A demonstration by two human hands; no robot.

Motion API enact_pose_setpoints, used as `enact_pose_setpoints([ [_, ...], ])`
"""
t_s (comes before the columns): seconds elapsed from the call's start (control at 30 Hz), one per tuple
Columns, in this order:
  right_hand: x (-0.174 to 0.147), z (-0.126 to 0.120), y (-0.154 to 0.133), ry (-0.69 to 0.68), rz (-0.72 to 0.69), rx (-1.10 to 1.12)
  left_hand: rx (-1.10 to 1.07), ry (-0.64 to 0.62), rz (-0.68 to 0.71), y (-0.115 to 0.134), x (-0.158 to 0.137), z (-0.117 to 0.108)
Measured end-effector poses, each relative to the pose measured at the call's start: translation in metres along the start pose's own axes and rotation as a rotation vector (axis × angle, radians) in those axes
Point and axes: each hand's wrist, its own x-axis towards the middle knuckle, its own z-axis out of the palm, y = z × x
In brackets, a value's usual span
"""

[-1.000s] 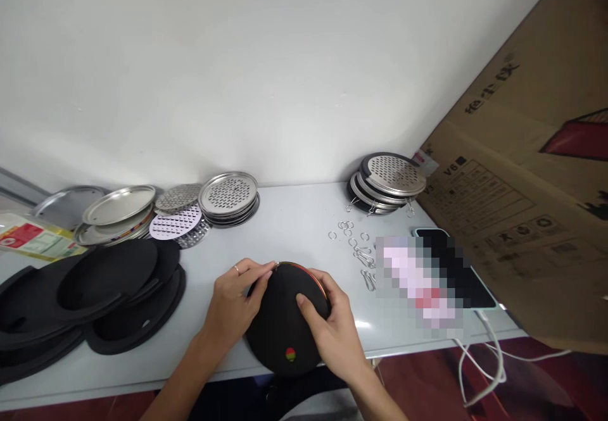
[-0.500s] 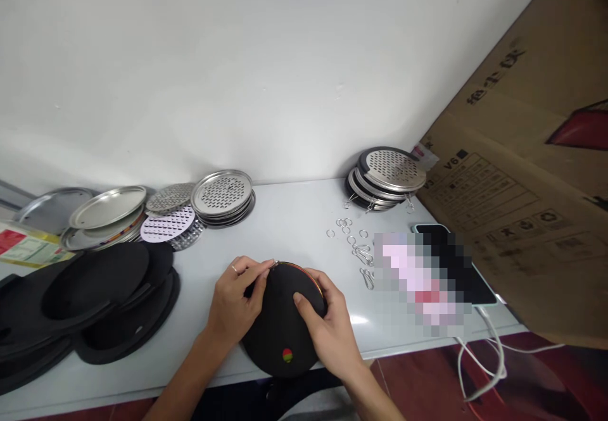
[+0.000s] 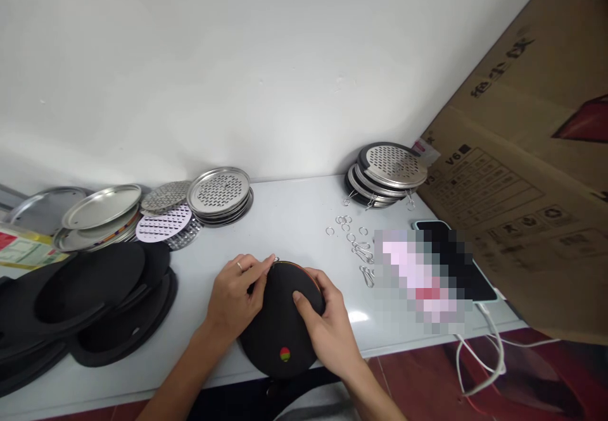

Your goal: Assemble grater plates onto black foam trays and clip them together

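Observation:
A flat round black case (image 3: 285,316) with a small red and green mark leans toward me at the table's front edge. A thin orange-red rim shows along its upper right. My right hand (image 3: 330,326) grips the case's right side, thumb on the black face and fingers behind. At the upper left edge, my left hand (image 3: 240,294) pinches a small metal piece (image 3: 276,259) between thumb and index finger; its exact kind is too small to tell. A ring sits on one left finger.
Black round covers (image 3: 90,282) overlap at left. Behind stand metal trays (image 3: 102,206), perforated grater discs (image 3: 218,193) and an assembled stack (image 3: 394,168). Metal rings (image 3: 350,237) and snap hooks (image 3: 363,253) lie right, near a phone (image 3: 468,269) with white cables (image 3: 494,351). A cardboard box (image 3: 522,187) borders the right.
The view has shifted slightly. Both hands keep their hold on the black case, and the left fingertips have moved up very slightly at its top edge.

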Motion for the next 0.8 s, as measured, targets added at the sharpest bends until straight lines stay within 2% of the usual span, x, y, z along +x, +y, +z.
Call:
enact_pose_setpoints([
  [0.13, 0.002, 0.001, 0.001, 0.008, -0.05, -0.161, -0.014, -0.034, -0.014, -0.002, 0.0, -0.001],
  [0.33, 0.011, -0.005, 0.007, 0.039, -0.217, -0.714, -0.006, -0.103, -0.069, -0.002, 0.001, 0.0],
  [0.5, 0.023, -0.011, 0.004, -0.047, -0.346, -0.803, 0.019, -0.137, -0.111, 0.0, 0.001, 0.003],
  [0.63, 0.036, -0.006, -0.004, -0.163, -0.485, -0.924, 0.022, -0.15, -0.147, 0.0, 0.0, 0.004],
  [0.8, 0.044, 0.003, -0.006, -0.227, -0.524, -0.967, 0.011, -0.157, -0.179, -0.001, 0.0, 0.005],
])
